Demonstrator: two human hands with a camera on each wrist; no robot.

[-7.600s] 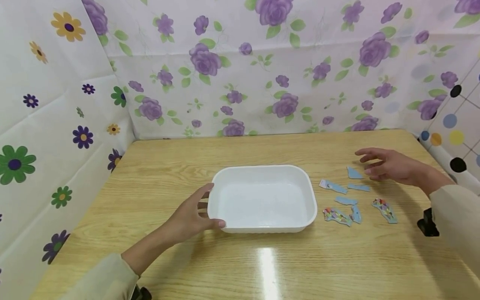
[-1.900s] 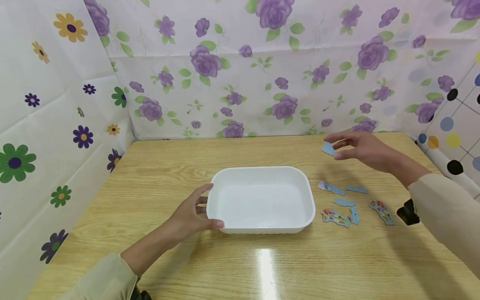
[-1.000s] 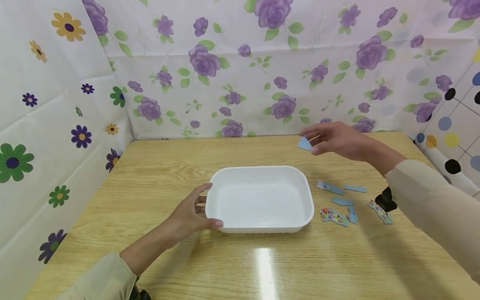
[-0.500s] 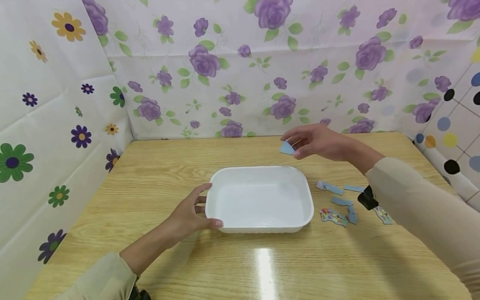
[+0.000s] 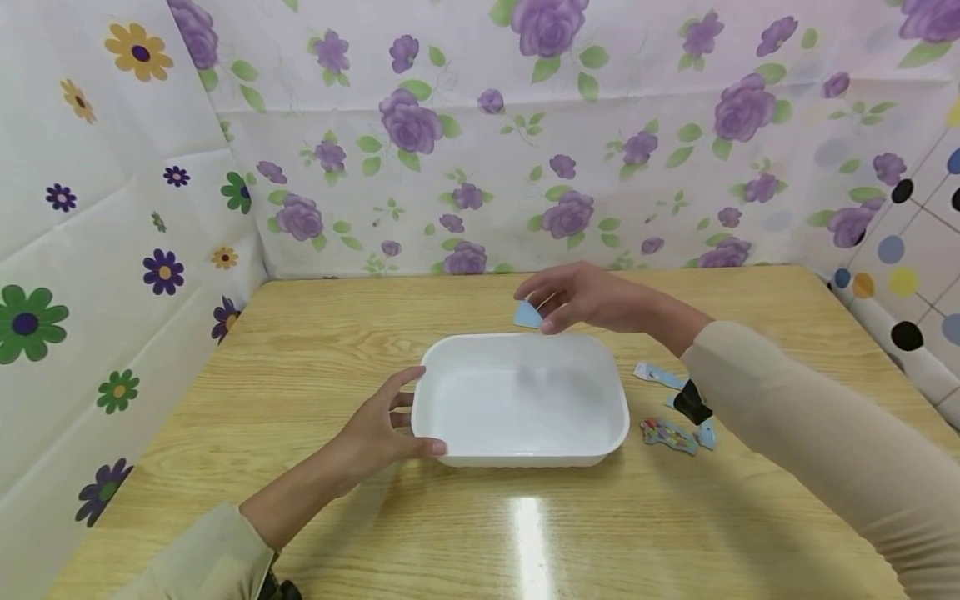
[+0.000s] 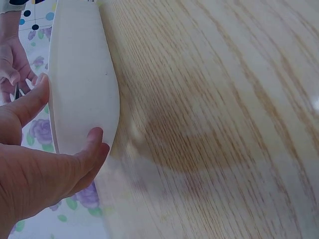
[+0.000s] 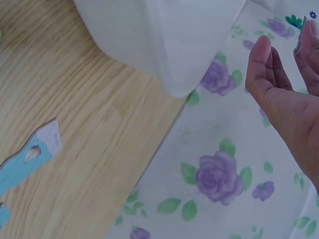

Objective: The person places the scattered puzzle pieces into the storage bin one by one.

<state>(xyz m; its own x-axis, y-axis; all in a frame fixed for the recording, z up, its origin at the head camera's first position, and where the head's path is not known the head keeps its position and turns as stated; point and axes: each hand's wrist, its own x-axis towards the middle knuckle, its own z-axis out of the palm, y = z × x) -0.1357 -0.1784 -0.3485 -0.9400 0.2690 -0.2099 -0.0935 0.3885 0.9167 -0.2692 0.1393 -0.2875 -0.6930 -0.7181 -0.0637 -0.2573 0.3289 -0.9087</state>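
My left hand [image 5: 378, 429] holds the left end of a white rectangular plastic tub [image 5: 521, 460], thumb at its near corner. The left wrist view shows the fingers of this hand [image 6: 47, 174] against the tub's outer wall [image 6: 84, 74]. Just beyond the tub's far rim, my right hand [image 5: 588, 298] pinches a light blue puzzle piece [image 5: 527, 315] between thumb and fingers, above the table. Only the thin edge of this piece [image 7: 301, 36] shows in the right wrist view. Nothing lies inside the tub.
Right of the tub, several flat puzzle pieces lie on the wooden table [image 5: 337, 333], among them a blue strip [image 5: 658, 374] and a multicoloured piece [image 5: 667, 434]. My right sleeve [image 5: 810, 433] covers others. Flowered sheets [image 5: 420, 200] stand behind and on both sides.
The right hand took the blue puzzle piece from the table at the right, lifted it and carried it leftward to the tub's far side. The left hand and tub have stayed put.
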